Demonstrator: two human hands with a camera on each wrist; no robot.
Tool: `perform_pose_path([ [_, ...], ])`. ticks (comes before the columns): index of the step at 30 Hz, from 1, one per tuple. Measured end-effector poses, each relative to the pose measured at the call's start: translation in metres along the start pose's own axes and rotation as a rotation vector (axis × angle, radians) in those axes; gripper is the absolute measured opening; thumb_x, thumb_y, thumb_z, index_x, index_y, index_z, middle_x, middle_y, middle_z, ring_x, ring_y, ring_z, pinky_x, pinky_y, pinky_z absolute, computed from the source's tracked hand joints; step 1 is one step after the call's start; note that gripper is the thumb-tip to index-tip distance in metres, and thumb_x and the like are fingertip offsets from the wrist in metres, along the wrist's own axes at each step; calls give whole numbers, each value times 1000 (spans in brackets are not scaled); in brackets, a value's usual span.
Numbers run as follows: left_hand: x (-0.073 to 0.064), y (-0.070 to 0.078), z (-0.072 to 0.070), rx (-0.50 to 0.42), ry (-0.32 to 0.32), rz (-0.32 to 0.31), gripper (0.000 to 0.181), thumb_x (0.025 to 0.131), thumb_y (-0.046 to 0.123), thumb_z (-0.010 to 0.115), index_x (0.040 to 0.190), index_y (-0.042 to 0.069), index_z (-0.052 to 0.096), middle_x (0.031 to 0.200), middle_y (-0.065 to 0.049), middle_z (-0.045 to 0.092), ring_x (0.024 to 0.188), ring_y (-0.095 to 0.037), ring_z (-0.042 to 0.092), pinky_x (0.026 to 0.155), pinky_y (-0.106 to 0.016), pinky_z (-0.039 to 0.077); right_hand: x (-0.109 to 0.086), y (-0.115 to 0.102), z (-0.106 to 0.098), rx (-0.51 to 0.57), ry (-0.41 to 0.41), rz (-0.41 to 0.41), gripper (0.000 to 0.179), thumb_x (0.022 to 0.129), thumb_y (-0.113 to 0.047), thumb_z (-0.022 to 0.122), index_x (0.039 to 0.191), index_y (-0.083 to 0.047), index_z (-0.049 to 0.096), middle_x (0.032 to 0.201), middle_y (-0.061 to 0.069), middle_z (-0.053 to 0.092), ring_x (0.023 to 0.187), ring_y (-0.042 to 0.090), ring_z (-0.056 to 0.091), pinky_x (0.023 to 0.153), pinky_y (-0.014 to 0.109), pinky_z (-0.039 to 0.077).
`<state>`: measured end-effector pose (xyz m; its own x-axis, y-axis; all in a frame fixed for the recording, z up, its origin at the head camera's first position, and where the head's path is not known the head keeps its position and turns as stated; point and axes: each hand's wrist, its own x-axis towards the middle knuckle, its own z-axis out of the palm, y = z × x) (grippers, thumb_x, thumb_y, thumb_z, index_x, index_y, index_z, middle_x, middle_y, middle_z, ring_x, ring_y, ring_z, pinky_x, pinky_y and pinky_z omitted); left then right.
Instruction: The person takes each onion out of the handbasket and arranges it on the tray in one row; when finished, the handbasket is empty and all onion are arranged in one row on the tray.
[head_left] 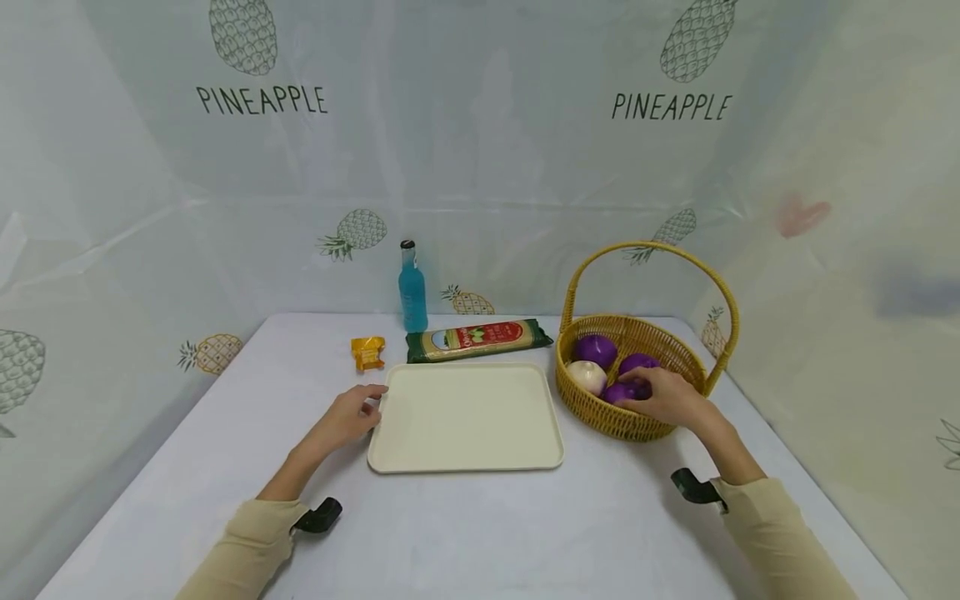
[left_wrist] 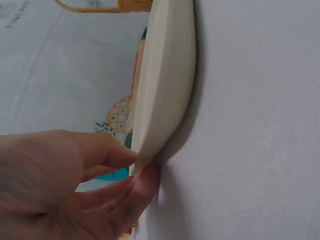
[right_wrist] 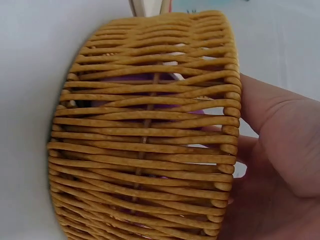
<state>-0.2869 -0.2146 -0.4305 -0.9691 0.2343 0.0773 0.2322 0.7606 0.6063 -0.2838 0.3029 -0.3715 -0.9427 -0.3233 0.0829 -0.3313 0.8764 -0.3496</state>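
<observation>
A cream rectangular tray (head_left: 467,417) lies on the table in the head view. My left hand (head_left: 356,417) pinches its left rim; in the left wrist view the thumb is on one side of the tray's edge (left_wrist: 167,85) and the fingers are on the other. On the right stands a yellow wicker basket (head_left: 607,417) with a tall hoop handle. My right hand (head_left: 663,396) reaches over its front rim and grips a purple onion (head_left: 618,392). A white onion (head_left: 587,377) and other purple onions (head_left: 596,350) lie beside it. Wicker (right_wrist: 145,135) largely hides the right fingers in the right wrist view.
Behind the tray lies a green and gold spaghetti packet (head_left: 480,337). A blue bottle (head_left: 412,292) with a dark cap stands at the back. An orange wrapped snack (head_left: 367,352) is left of the packet. A pineapple-print curtain (head_left: 480,167) hangs behind the white table (head_left: 480,533).
</observation>
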Motion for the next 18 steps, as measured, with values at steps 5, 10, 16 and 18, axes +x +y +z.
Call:
perform_pose_path([
  [5, 2, -4, 1, -25, -15, -42, 41, 90, 3, 59, 131, -2, 58, 126, -21, 60, 99, -26, 62, 70, -29, 55, 3, 1, -2, 10, -51, -4, 50, 83, -30, 76, 121, 0, 65, 105, 17, 69, 96, 31, 65, 82, 47, 56],
  [10, 2, -6, 1, -41, -21, -52, 39, 90, 5, 60, 129, -1, 61, 128, -20, 60, 102, -27, 64, 76, -31, 57, 4, 2, -4, 4, -71, -29, 53, 81, -31, 78, 121, 2, 65, 104, 17, 70, 95, 31, 66, 82, 46, 56],
  [16, 3, -6, -1, -52, -26, -57, 40, 89, 5, 61, 129, 0, 62, 125, -21, 63, 99, -26, 65, 75, -32, 58, 7, 4, -5, 0, -108, -12, 57, 81, -34, 78, 122, 4, 65, 108, 21, 69, 93, 27, 65, 82, 46, 57],
  [18, 4, -8, -1, -55, -24, -61, 40, 89, 5, 61, 128, 0, 62, 125, -21, 64, 98, -25, 65, 75, -32, 58, 8, 4, -6, -3, -119, -2, 59, 81, -34, 78, 122, 6, 64, 111, 24, 68, 95, 29, 64, 84, 47, 57],
])
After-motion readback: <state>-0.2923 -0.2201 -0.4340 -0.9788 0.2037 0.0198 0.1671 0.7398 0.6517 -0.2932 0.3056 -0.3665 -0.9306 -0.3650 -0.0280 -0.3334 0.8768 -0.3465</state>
